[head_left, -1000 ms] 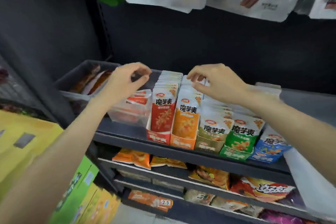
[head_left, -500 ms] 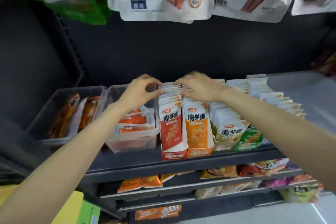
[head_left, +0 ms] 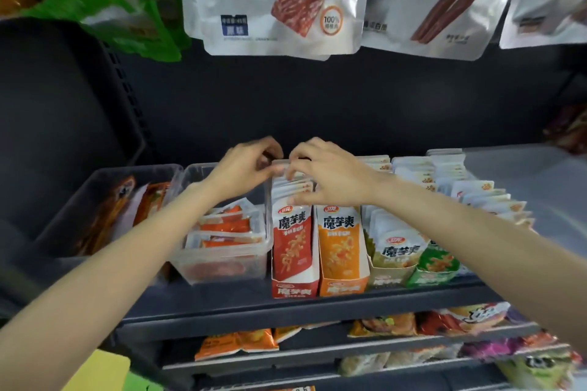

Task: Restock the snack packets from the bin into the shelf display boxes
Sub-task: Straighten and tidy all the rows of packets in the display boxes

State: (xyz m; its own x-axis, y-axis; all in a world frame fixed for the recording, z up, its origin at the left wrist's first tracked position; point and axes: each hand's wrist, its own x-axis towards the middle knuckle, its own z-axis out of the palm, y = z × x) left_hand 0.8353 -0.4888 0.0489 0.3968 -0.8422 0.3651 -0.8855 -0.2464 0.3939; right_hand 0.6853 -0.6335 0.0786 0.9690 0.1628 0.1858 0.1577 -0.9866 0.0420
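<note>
From the head view, both hands meet over the back of the red cardboard display box of red snack packets on the dark shelf. The left hand and right hand pinch the packet tops with curled fingers. A clear plastic bin sits just left.

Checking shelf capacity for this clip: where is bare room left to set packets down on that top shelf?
Bare shelf lies right of the white packet rows. The red display box under both hands looks packed tight.
</note>
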